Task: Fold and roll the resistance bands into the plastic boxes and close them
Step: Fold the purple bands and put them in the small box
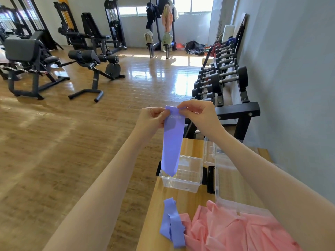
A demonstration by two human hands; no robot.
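A purple band is held up by its top edge, pinched between the closed fingers of the left hand and the right hand; its lower tip hangs over the open clear box on the surface. Folding appears to be in hand. Next, the strip would need halving and rolling. More bands, purple and pink, lie nearby.

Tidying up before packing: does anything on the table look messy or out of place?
Yes. A second purple band and pink bands lie crumpled in a loose heap at the table's near end, unfolded and outside the open clear box.
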